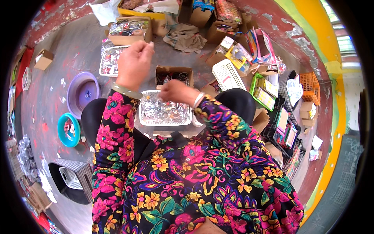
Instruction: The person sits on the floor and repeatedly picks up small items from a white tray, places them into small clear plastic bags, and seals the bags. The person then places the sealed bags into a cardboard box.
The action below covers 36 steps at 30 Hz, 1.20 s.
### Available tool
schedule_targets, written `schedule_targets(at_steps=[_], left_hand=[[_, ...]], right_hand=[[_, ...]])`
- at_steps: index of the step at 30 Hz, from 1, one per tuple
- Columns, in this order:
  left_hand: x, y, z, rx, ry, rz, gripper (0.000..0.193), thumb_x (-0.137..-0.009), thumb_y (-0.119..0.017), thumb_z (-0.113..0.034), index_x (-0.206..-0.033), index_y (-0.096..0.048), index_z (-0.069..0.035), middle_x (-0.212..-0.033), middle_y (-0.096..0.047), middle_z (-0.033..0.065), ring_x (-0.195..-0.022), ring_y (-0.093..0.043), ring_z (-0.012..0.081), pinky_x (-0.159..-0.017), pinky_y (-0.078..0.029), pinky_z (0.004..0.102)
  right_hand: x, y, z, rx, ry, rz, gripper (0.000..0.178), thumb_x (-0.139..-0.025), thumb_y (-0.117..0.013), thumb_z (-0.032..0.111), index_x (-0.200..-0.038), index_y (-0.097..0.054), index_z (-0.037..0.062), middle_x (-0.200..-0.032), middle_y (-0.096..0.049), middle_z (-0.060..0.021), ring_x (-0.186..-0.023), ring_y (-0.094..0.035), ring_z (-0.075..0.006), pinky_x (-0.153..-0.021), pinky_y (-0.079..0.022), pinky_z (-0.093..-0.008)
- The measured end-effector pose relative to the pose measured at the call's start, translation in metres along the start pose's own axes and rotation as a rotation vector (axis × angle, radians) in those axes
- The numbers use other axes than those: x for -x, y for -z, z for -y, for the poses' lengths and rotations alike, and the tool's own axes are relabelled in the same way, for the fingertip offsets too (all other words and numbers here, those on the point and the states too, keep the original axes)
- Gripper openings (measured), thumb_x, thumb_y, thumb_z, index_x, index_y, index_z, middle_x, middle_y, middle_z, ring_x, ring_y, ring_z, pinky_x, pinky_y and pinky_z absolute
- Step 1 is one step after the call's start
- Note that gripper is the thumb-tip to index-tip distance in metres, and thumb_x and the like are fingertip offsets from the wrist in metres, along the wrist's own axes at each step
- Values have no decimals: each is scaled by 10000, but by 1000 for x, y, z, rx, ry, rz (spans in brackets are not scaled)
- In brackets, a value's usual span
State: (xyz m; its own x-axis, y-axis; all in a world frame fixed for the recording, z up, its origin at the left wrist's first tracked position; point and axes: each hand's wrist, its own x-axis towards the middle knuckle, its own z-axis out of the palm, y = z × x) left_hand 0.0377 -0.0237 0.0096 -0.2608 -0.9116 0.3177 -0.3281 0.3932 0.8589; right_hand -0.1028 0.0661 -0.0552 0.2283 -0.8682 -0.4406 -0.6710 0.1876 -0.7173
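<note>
My left hand is raised over the right edge of a white tray filled with small wrapped pieces. Its fingers are curled in, and anything inside them is hidden. Lower and to the right, my right hand hovers above a white basket between my knees. Its fingers look bent together and slightly blurred; I cannot make out what they hold. Many small items in clear, shiny wrapping fill this basket. Just beyond it stands an open cardboard box with dark, thin items inside.
On the left are a purple basin, a turquoise basin and a checked bin. To the right lie a white perforated basket, a green tray, black crates and an orange crate. A filled carton stands at the back.
</note>
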Motion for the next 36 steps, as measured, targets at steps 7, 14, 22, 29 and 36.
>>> schedule_targets(at_steps=[7,14,22,29,36], left_hand=[[-12,25,10,1198,499,-19,226,-882,-516,-185,-701,-480,-57,-692,-584,72,-791,-580,208,-788,-439,328],[-10,16,1,1286,579,85,273,-889,-512,-187,-653,-439,-71,-710,-581,86,-821,-581,241,-836,-441,365],[-3,0,2,1212,617,157,265,-894,-511,-202,-671,-455,-71,-726,-591,79,-832,-585,229,-830,-446,346],[-2,-14,-5,1179,647,225,272,-893,-519,-210,-667,-454,-72,-740,-577,70,-834,-573,214,-826,-442,333],[2,-17,-9,1141,678,191,267,-892,-521,-200,-668,-458,-69,-740,-571,65,-824,-570,212,-811,-446,327]], right_hand=[[86,159,-35,-259,129,-583,205,-794,-561,183,-783,-647,-2,-712,-624,-55,-699,-583,-107,-632,-460,-247],[153,181,-168,-31,-220,-776,167,-767,-595,118,-862,-658,-4,-763,-643,-51,-712,-596,-117,-656,-474,-253],[128,87,-275,374,-598,-566,298,-688,-642,249,-928,-658,72,-879,-640,-177,-830,-618,-315,-760,-480,-384],[110,53,-292,289,-930,-769,344,-698,-656,271,-979,-599,82,-970,-635,-151,-923,-604,-315,-808,-471,-386],[112,51,-306,169,-845,-881,202,-692,-651,217,-854,-643,97,-875,-645,-136,-824,-618,-295,-755,-486,-369]])
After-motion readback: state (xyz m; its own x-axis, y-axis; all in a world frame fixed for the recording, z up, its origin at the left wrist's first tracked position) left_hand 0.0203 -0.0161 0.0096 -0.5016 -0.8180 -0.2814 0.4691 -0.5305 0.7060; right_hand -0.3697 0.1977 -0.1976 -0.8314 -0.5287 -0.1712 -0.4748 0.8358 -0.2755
